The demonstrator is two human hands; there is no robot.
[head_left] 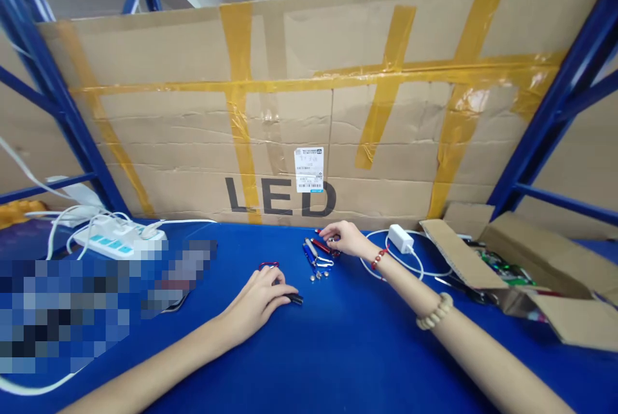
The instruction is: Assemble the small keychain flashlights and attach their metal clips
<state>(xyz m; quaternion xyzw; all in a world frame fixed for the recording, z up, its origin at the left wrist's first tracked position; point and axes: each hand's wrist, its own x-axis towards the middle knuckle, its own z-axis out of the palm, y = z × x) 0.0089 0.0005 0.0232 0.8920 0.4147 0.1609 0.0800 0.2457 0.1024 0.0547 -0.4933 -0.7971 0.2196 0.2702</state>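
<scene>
Left hand pinches a black tube, a red clip just beyond its knuckles; right hand curls beside a red tube, whether gripping anything I cannot tell; between the hands lie a blue tube, silver tube and small discs

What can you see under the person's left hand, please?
The end of a black object sticks out from under the left hand, and a red loop shows at its far edge. The hand covers whatever lies between, so I cannot tell whether they join.
</scene>
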